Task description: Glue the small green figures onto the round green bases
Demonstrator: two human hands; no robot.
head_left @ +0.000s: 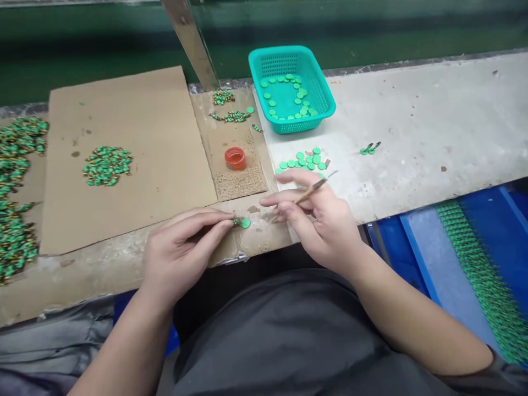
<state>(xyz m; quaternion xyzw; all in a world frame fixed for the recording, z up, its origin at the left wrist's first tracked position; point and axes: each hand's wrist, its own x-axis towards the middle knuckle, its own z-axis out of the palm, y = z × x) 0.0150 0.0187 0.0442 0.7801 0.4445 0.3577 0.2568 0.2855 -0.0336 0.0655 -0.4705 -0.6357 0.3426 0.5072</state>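
Observation:
My left hand (181, 247) pinches a small green disc piece (243, 222) with a metal end, holding it at the front edge of the workbench. My right hand (317, 220) is closed round a thin stick tool (315, 187) whose tip points up and to the right. The two hands are close together but do not touch. Just beyond my right hand lies a small scatter of loose green discs (305, 160). A small red pot (235, 158) stands on the cardboard strip above my hands.
A teal basket (317, 82) with several green discs stands at the back. On the brown cardboard sheet (136, 126) lies a pile of green pieces (107, 165); a larger heap (16, 187) fills the left edge. Rows of green parts (482, 269) lie in a blue tray, lower right.

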